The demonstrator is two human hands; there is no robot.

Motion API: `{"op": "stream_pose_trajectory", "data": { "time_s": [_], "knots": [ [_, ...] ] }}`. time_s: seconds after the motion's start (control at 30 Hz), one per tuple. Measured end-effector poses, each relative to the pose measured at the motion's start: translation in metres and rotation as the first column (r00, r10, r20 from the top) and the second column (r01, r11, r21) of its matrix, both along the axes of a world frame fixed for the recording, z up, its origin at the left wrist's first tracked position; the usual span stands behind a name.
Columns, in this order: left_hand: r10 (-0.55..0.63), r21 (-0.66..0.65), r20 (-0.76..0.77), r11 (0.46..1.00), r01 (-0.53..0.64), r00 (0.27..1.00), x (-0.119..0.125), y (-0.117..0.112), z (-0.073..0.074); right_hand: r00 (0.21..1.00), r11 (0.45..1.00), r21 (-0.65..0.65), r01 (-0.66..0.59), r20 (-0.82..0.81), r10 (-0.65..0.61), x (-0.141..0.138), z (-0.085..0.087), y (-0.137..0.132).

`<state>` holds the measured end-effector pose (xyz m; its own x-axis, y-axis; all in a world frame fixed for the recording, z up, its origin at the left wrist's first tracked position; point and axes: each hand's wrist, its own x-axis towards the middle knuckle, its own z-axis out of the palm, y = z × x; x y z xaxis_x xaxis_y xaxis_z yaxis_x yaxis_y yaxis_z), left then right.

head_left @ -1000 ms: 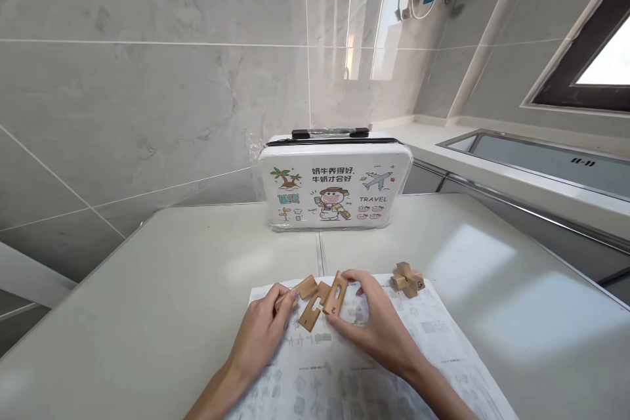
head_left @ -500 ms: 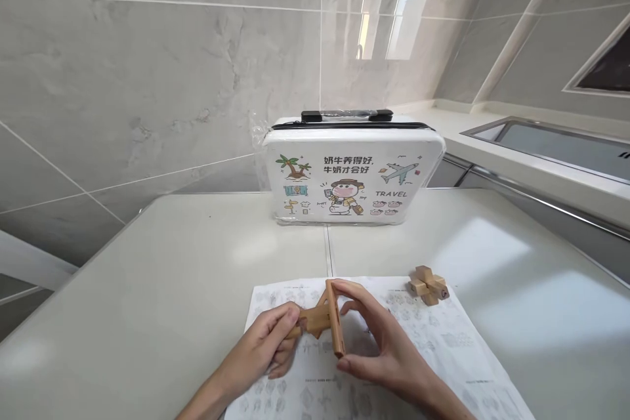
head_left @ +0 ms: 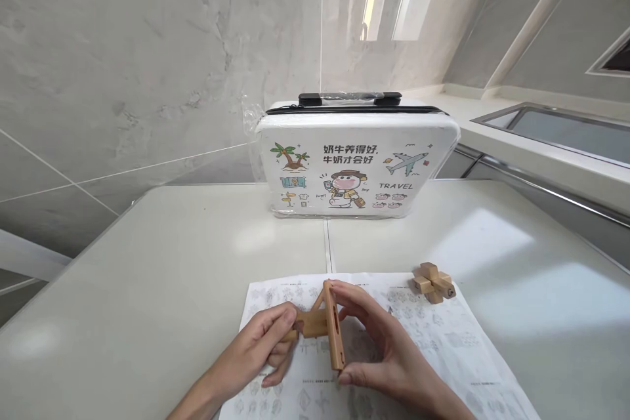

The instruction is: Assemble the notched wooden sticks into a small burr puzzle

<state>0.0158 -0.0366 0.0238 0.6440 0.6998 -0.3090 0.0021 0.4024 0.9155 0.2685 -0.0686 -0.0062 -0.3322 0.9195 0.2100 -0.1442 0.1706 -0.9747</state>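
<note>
Both my hands hold a partly joined set of wooden puzzle pieces (head_left: 325, 325) just above a printed instruction sheet (head_left: 443, 348). My left hand (head_left: 263, 348) pinches the horizontal piece at its left end. My right hand (head_left: 386, 348) grips the upright notched bar between thumb at the bottom and fingertips at the top. A second, assembled wooden cross puzzle (head_left: 433, 281) lies on the sheet's far right corner, apart from both hands.
A white suitcase-shaped box (head_left: 357, 157) with cartoon prints and a black handle stands at the back of the pale table (head_left: 147, 262), against the tiled wall. A counter with a sink (head_left: 566, 131) runs along the right.
The right hand has turned the notched bar from lying flat to standing upright against the other pieces. The view has shifted closer and lower.
</note>
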Motion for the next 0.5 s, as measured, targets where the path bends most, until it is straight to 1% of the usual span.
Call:
{"op": "stream_pose_trajectory", "data": {
  "time_s": [0.07, 0.13, 0.2, 0.27, 0.37, 0.43, 0.5],
  "knots": [
    [0.005, 0.011, 0.003, 1.0, -0.005, 1.0, 0.0, -0.001, -0.001, 0.999, 0.998, -0.064, -0.027, -0.047, 0.024, -0.003, 0.0, -0.001],
    [0.01, 0.025, -0.01, 1.0, -0.009, 1.0, 0.001, -0.001, -0.002, 0.997, 0.994, -0.099, -0.041, -0.075, 0.034, -0.005, 0.001, -0.002],
    [0.015, 0.033, -0.029, 0.999, -0.014, 0.999, 0.002, -0.002, -0.002, 0.996, 0.997, -0.079, -0.024, -0.082, 0.017, -0.006, 0.001, -0.003],
    [0.03, 0.041, -0.051, 0.999, -0.028, 0.998, 0.003, -0.003, -0.001, 0.998, 1.0, -0.031, 0.005, -0.064, -0.007, -0.004, 0.001, -0.004],
    [0.062, 0.07, -0.124, 0.996, -0.053, 0.99, 0.004, -0.004, 0.0, 0.996, 0.998, 0.057, 0.027, 0.081, -0.032, 0.002, 0.001, -0.003],
    [0.069, 0.089, -0.175, 0.995, -0.054, 0.982, 0.003, -0.005, 0.0, 0.978, 0.992, 0.121, 0.026, 0.202, -0.05, 0.007, 0.001, -0.003],
    [0.065, 0.103, -0.204, 0.994, -0.045, 0.977, 0.003, -0.006, -0.001, 0.957, 0.984, 0.178, 0.013, 0.283, -0.064, 0.011, 0.002, -0.003]
  ]
}}
